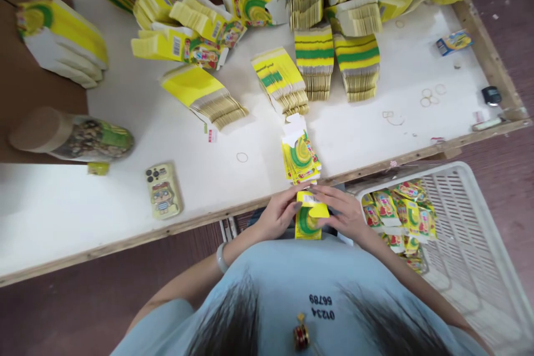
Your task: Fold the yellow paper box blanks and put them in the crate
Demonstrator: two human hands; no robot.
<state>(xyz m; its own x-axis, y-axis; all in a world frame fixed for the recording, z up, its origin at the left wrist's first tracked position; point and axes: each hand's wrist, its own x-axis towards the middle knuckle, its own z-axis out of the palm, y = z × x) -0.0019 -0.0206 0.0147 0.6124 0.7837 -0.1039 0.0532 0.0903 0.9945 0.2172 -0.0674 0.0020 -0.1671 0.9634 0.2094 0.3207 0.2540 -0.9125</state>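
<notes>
Between my two hands, just off the table's front edge, is a small yellow carton [307, 227] with a green ring print and a barcode flap. My left hand [280, 213] grips its left side, thumb and fingers pressed on it. From the other side my right hand [341, 211] holds it, fingers across the flap near the top. Right beyond my fingertips, a small pile of flat yellow cartons [301, 158] lies fanned at the table's edge, white flaps pointing away from me.
Bundles of flat cartons [315, 55] stand at the back of the white table [200, 172]. A phone [164, 191] and a jar [83, 136] lie at left. Rubber bands [426, 98] and a blue box [454, 42] are at right. A white basket [463, 233] below right contains filled packs [411, 214].
</notes>
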